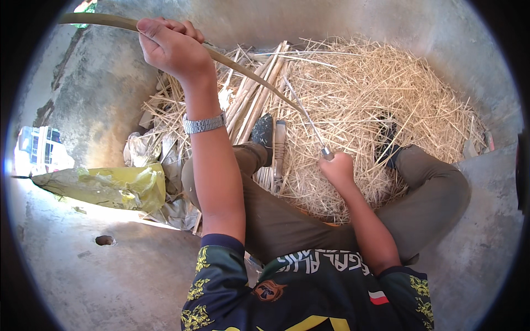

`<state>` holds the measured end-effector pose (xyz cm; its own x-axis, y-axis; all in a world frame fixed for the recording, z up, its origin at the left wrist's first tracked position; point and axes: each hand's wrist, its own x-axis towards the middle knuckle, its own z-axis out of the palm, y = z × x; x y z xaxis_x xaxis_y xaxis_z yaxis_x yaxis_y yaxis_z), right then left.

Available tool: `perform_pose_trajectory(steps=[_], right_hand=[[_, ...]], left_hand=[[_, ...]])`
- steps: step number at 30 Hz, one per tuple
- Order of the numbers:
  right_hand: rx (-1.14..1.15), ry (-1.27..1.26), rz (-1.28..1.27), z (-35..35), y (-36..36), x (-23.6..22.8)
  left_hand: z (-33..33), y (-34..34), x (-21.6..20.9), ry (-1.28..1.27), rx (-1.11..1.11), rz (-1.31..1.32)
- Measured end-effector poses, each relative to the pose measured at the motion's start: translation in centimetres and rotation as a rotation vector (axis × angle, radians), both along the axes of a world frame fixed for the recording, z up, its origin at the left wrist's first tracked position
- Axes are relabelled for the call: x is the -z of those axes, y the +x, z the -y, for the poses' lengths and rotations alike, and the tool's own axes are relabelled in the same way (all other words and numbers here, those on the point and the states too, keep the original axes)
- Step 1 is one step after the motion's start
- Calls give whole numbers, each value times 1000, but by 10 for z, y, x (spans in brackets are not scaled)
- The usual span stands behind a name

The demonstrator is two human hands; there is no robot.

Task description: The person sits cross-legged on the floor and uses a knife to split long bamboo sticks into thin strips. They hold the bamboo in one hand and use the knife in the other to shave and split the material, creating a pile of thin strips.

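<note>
My left hand (174,48) is raised at the upper left, fingers wrapped round a long, curved, olive-tan strip (105,20) that looks like split bamboo or cane. From the hand the strip slopes down to the right, and its end lies close to the blade in my right hand. My right hand (338,170), low over the straw-coloured pile, is closed round a knife (327,153) with a thin blade and a metal collar. The blade points up and to the left. Whether blade and strip touch, I cannot tell. The knife's handle is mostly hidden in my fist.
A large heap of pale shavings (353,99) spreads between my legs and the wall. Longer split sticks (256,99) lie left of it. A wooden piece (280,149) stands beside my left shoe (262,132). At left are a yellow sack (132,185) and a floor hole (105,240).
</note>
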<state>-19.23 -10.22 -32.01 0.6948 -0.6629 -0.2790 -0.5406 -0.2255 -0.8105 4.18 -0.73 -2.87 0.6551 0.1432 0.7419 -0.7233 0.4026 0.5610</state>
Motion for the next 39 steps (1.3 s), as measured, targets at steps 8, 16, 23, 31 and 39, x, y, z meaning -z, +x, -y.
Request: perform_pose_trajectory(steps=[8, 16, 23, 31, 39], right_hand=[[106, 409, 750, -12, 10, -20], [19, 125, -102, 4, 8, 45], [142, 493, 443, 7, 11, -38], [47, 564, 51, -19, 2, 24], [19, 82, 270, -16, 3, -22]], left_hand=[[7, -9, 0, 27, -4, -2], [2, -8, 0, 4, 115, -15], [-14, -2, -6, 2, 316, -116], [-20, 7, -10, 163, 773, -216], [-26, 11, -9, 45, 544, -211]])
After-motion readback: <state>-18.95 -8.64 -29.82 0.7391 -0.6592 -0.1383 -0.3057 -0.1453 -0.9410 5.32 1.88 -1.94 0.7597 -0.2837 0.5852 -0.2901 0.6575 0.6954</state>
